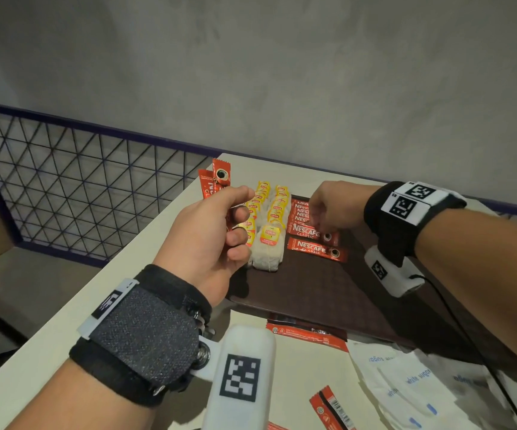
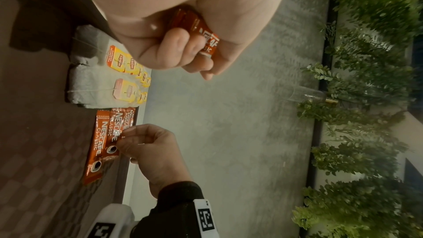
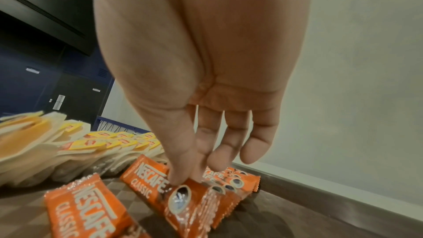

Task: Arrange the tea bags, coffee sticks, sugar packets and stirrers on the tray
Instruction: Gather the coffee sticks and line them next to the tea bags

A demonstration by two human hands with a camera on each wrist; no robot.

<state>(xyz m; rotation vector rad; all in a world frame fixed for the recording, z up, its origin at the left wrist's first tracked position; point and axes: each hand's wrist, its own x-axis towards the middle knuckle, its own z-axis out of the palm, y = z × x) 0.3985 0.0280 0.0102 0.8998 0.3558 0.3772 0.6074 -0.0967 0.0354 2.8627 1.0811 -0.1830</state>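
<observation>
Dark tray (image 1: 313, 293) set on the pale table (image 1: 145, 274), rows of tea bags (image 1: 271, 218) laid along its left side, spare coffee sticks (image 1: 215, 184) gripped in the curled left hand (image 1: 210, 231), one coffee stick (image 3: 174, 193) of the overlapping row beside the tea bags pinched by the right hand (image 1: 335, 209)

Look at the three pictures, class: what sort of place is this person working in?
Probably a café or hotel refreshment corner. A dark tray on a pale table holds rows of tea bags and coffee sticks, with a concrete wall behind.
</observation>
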